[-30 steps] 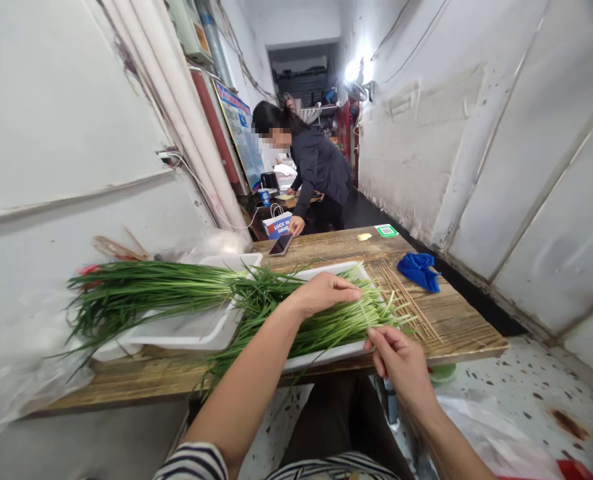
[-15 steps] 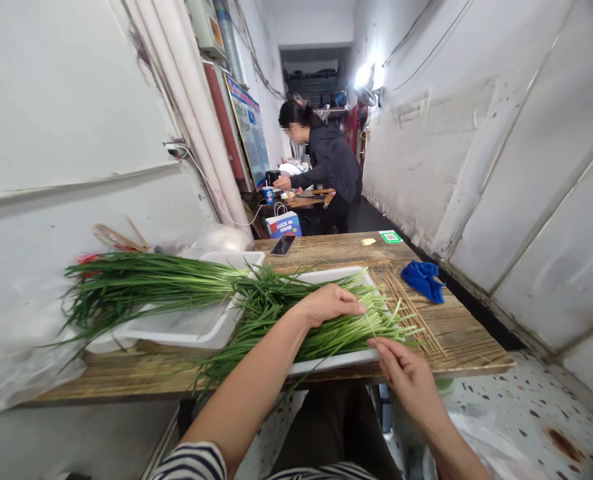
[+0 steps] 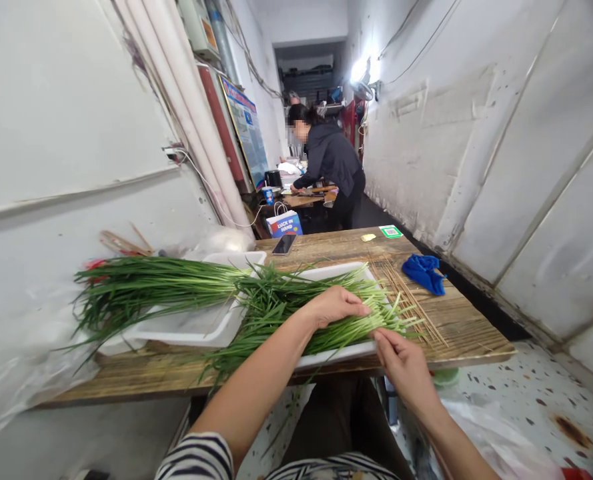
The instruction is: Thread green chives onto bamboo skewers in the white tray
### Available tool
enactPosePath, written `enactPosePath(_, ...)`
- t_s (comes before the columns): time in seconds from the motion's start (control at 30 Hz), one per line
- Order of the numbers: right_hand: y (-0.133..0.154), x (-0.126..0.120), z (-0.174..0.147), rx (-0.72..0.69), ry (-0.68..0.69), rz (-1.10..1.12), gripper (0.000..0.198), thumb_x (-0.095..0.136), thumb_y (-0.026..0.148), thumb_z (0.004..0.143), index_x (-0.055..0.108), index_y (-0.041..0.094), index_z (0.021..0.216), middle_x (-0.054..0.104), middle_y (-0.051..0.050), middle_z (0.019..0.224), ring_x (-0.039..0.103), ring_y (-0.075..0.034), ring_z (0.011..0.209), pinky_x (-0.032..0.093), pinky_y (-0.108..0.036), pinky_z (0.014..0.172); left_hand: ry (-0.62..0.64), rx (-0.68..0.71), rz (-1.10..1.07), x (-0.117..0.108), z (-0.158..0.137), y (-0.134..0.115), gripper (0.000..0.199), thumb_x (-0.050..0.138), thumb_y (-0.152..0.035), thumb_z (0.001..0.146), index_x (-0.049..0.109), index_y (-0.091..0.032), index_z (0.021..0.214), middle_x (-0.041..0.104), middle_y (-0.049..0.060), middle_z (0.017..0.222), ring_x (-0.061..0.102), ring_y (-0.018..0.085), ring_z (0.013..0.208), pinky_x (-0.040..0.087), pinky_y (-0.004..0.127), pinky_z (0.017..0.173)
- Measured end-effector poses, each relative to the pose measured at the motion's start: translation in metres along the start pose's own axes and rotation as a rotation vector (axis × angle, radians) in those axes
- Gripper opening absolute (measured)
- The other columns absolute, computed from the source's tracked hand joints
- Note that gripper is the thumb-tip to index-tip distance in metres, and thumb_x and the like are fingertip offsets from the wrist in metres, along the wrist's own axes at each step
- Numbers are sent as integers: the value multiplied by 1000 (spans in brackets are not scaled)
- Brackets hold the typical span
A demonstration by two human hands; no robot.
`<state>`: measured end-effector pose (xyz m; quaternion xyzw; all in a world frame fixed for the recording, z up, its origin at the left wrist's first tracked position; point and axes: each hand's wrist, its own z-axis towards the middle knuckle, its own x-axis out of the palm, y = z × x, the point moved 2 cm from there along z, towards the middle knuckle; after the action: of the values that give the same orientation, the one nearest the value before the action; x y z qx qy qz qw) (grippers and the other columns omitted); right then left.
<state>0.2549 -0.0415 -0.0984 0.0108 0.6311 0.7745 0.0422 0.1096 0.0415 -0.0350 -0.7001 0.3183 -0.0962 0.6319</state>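
A pile of green chives (image 3: 286, 310) with pale stem ends lies in a white tray (image 3: 336, 357) in front of me. My left hand (image 3: 340, 307) reaches over the pile, its thumb and fingers pinched on chive stems near their cut ends. Close by, at the tray's near right corner, my right hand (image 3: 401, 353) is closed in a pinch against the stem ends. Whatever its fingertips hold is too thin and too covered to make out. Thin bamboo skewers (image 3: 409, 300) are strewn on the wooden table just right of the tray.
More chives (image 3: 161, 283) lie across a second white tray (image 3: 201, 340) at left. A phone (image 3: 284, 245), a blue cloth (image 3: 423, 273) and a green QR card (image 3: 391, 231) rest on the table (image 3: 326, 247). A co-worker (image 3: 331, 157) bends over another table behind.
Both hands stay pinched at the stem ends, with only slight shifts. The co-worker's arm has lowered towards the back table. The view has tilted a little.
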Motion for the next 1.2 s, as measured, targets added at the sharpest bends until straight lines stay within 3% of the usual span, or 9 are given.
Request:
enactPosePath(0.07, 1, 1, -5, 34, 12, 43, 34, 60, 49, 81, 62, 16, 72, 40, 5, 47, 34, -9, 42, 27, -20, 39, -4, 19, 108, -7, -2, -8, 45, 69, -55, 62, 65, -10, 59, 44, -5, 47, 36, 7, 51, 29, 21, 52)
enactPosePath(0.13, -2, 2, -15, 109, 20, 118, 34, 59, 51, 82, 60, 17, 77, 39, 7, 47, 32, -7, 38, 23, -18, 36, -6, 20, 243, -18, -1, -16, 39, 65, -49, 68, 71, -11, 73, 56, -2, 55, 46, 10, 56, 35, 22, 56)
enactPosePath(0.27, -14, 8, -36, 252, -13, 277, 36, 58, 54, 82, 51, 20, 89, 38, 11, 46, 21, -3, 28, 13, -15, 29, -242, 115, 569, -33, 15, -24, 24, 63, -30, 73, 75, -14, 87, 72, 4, 83, 62, 17, 79, 43, 25, 73)
enactPosePath(0.37, -18, 11, -41, 274, -51, 318, 38, 60, 53, 81, 47, 21, 96, 39, 13, 46, 21, -2, 28, 13, -13, 28, -226, 208, 711, -19, 36, -14, 23, 62, -25, 75, 74, -17, 93, 73, 5, 93, 64, 18, 86, 44, 25, 78)
enactPosePath(0.53, -12, 10, -28, 195, -57, 357, 37, 63, 51, 79, 46, 19, 89, 46, 10, 51, 28, -2, 29, 20, -13, 31, -251, 308, 838, 0, 51, 2, 20, 57, -24, 80, 74, -18, 89, 72, 6, 95, 62, 19, 91, 44, 28, 83)
enactPosePath(0.7, -8, 9, -16, 246, -44, 299, 45, 63, 53, 78, 45, 19, 102, 40, 14, 41, 23, -3, 24, 15, -13, 26, -325, 374, 697, -10, 46, 4, 19, 56, -24, 80, 72, -15, 82, 71, 5, 86, 62, 16, 81, 44, 25, 79)
enactPosePath(0.8, -8, 11, -12, 240, -73, 292, 44, 64, 55, 78, 48, 19, 97, 39, 14, 38, 21, -3, 24, 14, -13, 25, -365, 356, 502, -16, 44, 6, 20, 57, -25, 78, 70, -12, 84, 70, 4, 81, 60, 14, 74, 44, 24, 72)
enactPosePath(0.97, -9, 14, -9, 205, -146, 279, 39, 65, 53, 77, 50, 19, 90, 36, 13, 37, 24, -4, 28, 17, -15, 28, -154, 239, 199, -17, 42, 10, 22, 63, -25, 73, 71, -8, 85, 69, 3, 72, 59, 12, 66, 45, 23, 67)
enactPosePath(1.2, -3, 17, -4, 182, -177, 303, 35, 65, 51, 78, 49, 20, 80, 33, 13, 39, 22, -4, 30, 16, -17, 29, -137, 120, 65, -17, 33, 5, 24, 66, -19, 69, 73, -8, 88, 72, 6, 73, 60, 12, 62, 49, 25, 67)
